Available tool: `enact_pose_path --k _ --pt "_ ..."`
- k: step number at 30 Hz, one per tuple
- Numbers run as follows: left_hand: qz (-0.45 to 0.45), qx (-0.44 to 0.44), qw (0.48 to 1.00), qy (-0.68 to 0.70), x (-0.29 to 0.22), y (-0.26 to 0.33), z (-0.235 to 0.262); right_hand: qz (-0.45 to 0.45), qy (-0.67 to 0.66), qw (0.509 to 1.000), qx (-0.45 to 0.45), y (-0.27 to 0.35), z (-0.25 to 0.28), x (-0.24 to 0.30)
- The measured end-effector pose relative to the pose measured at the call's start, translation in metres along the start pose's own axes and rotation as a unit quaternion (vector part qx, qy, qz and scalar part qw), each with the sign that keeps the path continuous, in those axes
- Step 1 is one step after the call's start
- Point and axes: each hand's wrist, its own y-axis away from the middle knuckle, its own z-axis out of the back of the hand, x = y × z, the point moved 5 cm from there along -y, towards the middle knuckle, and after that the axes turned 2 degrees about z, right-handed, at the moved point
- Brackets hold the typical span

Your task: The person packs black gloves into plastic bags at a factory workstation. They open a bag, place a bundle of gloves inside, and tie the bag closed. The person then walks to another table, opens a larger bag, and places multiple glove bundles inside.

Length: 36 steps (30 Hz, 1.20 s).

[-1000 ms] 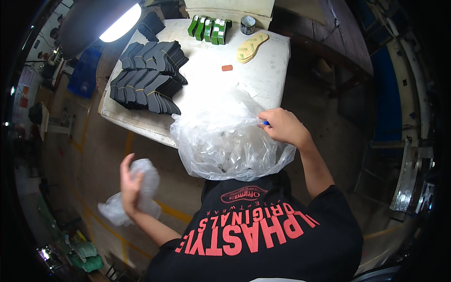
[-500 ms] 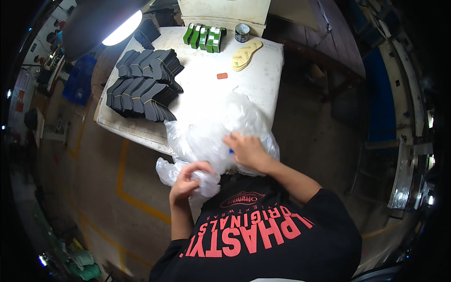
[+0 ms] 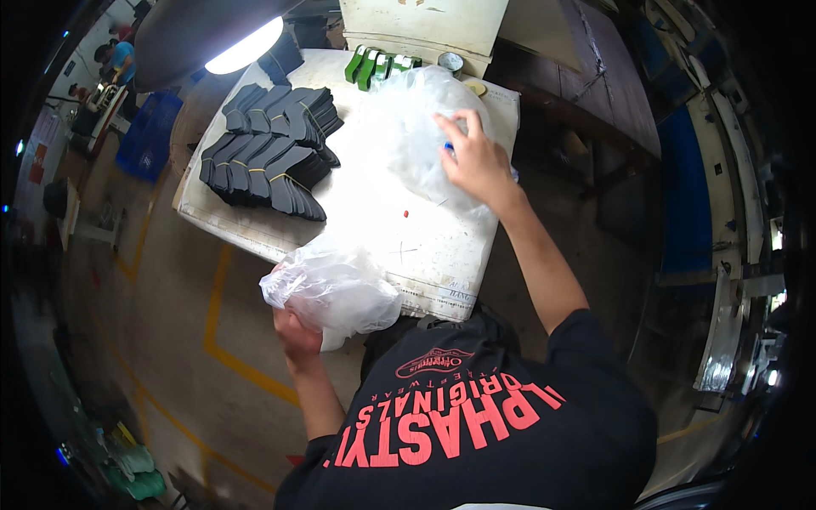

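Observation:
My left hand point(image 3: 297, 331) is closed on a crumpled clear plastic bag point(image 3: 344, 289) at the table's near edge; the bag hides part of its fingers. Farther off, my right hand point(image 3: 476, 161) reaches over a heap of clear plastic point(image 3: 408, 127) on the white table. Its fingers are apart, bent over the plastic, and nothing shows gripped in them. A small blue spot point(image 3: 448, 147) shows at my right thumb; what it is I cannot make out.
Banded stacks of dark grey cut pieces point(image 3: 263, 170) lie on the left of the white table point(image 3: 425, 268). Green blocks point(image 3: 374, 66) and a small tin point(image 3: 450, 62) stand at the back. A lit lamp point(image 3: 246, 47) hangs over the far left corner. A tiny red thing point(image 3: 406, 214) lies mid-table.
The plastic heap has moved from the near edge to the far right of the table, my right hand along with it. My left hand's bag has come apart from the heap and spread out.

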Motion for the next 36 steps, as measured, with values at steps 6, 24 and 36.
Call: enact_pose_path --k 6,24,36 --pt "-0.163 0.106 0.926 -0.323 -0.002 0.006 -0.014 0.200 -0.299 0.926 0.114 0.080 -0.028 0.083" --pt "0.208 0.160 0.890 -0.372 0.029 -0.053 0.021 -0.264 -0.779 0.565 -0.063 0.101 -0.022 -0.025" --pt "0.196 0.103 0.967 -0.128 0.082 -0.039 0.005 -0.306 -0.776 0.535 -0.136 0.116 -0.029 -0.058"
